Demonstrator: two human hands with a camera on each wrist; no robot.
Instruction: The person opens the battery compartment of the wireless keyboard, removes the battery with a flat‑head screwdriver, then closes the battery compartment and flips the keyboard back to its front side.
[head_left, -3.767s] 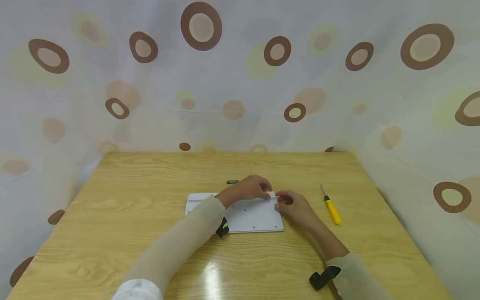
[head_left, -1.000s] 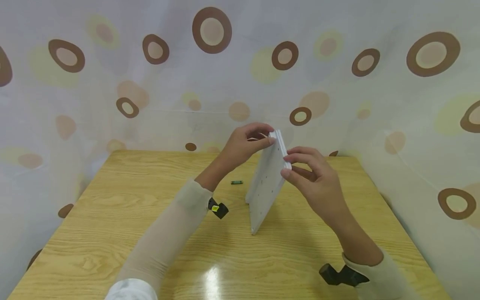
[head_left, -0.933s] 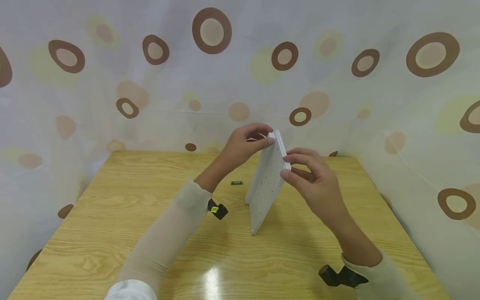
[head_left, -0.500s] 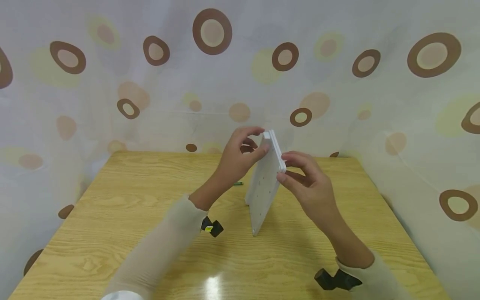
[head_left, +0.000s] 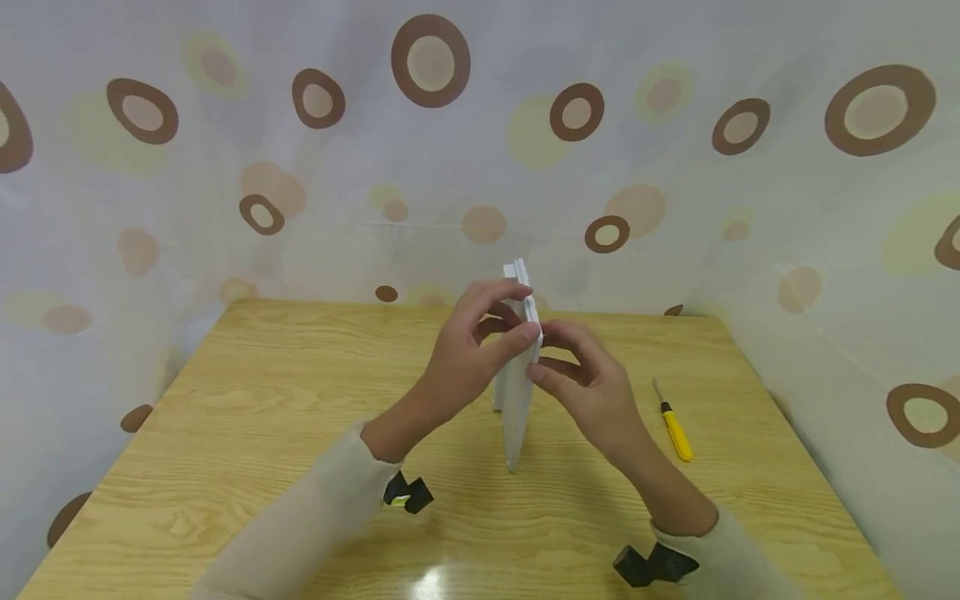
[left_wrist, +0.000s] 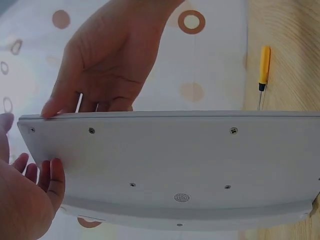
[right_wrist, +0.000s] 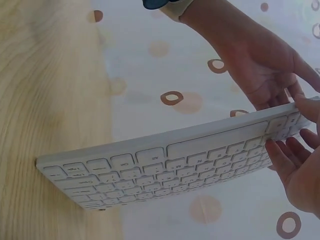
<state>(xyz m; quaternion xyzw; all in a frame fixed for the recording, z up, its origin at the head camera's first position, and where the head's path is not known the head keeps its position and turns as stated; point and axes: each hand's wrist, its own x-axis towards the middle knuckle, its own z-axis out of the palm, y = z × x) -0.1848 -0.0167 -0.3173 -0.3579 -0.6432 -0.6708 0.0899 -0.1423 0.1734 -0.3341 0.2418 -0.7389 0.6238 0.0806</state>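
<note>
A white keyboard [head_left: 516, 400] stands on one short end on the table, its upper end held between both hands. My left hand [head_left: 468, 350] pinches the upper end with thumb and index finger. My right hand [head_left: 592, 387] grips the near corner just below, thumb on the edge and fingers on the key side. In the left wrist view the underside of the keyboard [left_wrist: 165, 155] shows several screws and a raised ridge. The right wrist view shows the keys of the keyboard [right_wrist: 165, 165], with fingers of the right hand [right_wrist: 300, 170] against the key side.
A screwdriver [head_left: 677, 433] with a yellow handle lies on the wooden table [head_left: 300, 358], right of the right hand. Behind the table hangs a patterned cloth [head_left: 337, 167]. Black straps [head_left: 408, 493] with small mounts sit at both wrists.
The keyboard lay flat underside up and now stands on end. Lately its upper end has swung left, and my left hand has slid nearer along that end. The small green battery is now out of sight.
</note>
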